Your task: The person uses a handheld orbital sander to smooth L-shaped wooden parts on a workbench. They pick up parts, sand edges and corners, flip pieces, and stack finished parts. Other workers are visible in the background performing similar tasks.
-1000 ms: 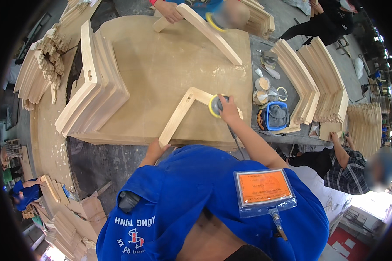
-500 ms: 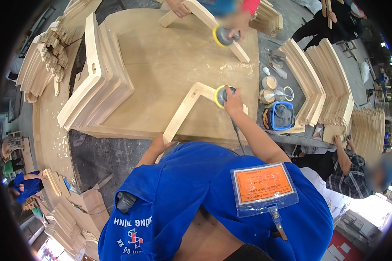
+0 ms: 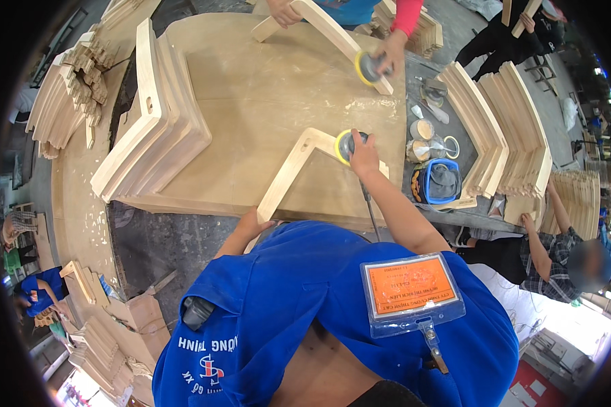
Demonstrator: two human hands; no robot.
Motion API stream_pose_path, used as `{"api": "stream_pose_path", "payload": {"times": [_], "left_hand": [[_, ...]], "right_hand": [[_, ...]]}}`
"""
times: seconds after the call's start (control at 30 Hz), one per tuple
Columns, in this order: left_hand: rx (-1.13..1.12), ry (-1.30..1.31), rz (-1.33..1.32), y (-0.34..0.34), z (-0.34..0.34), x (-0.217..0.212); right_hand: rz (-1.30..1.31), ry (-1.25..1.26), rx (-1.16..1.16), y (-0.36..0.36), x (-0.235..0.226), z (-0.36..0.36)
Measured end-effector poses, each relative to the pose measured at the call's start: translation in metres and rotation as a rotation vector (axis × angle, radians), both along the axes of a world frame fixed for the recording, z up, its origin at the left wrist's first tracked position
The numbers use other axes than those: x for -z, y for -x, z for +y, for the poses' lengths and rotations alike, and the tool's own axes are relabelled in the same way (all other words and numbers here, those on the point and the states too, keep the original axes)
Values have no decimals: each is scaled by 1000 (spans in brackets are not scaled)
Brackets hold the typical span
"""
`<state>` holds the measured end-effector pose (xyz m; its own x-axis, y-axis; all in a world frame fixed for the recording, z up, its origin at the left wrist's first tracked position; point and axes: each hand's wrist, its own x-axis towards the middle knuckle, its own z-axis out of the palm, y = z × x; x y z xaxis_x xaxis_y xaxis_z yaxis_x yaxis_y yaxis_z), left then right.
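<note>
The right hand (image 3: 364,156) slants inward, fingers clamped round a sander (image 3: 345,145); the left hand (image 3: 252,225), closer in, grips an angled wooden piece (image 3: 285,174).

The pale, bent wooden piece (image 3: 287,175) at the frame's centre looks smooth and matt. Glossy clear plastic covers the orange rectangular badge (image 3: 413,288) at lower right.

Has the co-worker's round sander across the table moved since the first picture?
Yes. Judged against the blue-rimmed container on the right, the co-worker's sander has shifted rightward and down the picture, closer to that container.
</note>
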<state>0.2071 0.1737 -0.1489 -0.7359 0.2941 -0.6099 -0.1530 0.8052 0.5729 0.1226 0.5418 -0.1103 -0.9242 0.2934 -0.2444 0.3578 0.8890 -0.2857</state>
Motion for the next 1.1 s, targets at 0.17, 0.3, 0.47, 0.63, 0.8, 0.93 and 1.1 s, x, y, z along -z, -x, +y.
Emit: {"api": "stream_pose_path", "payload": {"times": [0.17, 0.3, 0.47, 0.63, 0.8, 0.93, 1.1], "left_hand": [[-7, 36, -11, 0, -2, 5], [-3, -15, 16, 0, -4, 12], [-16, -5, 11, 1, -3, 13], [-21, 26, -5, 1, -1, 6], [-5, -18, 50, 0, 0, 8], [-25, 47, 42, -1, 0, 12], [-58, 65, 46, -5, 1, 12]], "right_hand": [[24, -17, 102, 23, 0, 13], [36, -58, 67, 19, 0, 8], [-16, 46, -6, 20, 1, -18], [-15, 50, 38, 47, 2, -32], [-65, 55, -159, 46, 4, -76], [-108, 109, -232, 50, -4, -96], [-114, 85, -190, 40, -6, -73]]}}
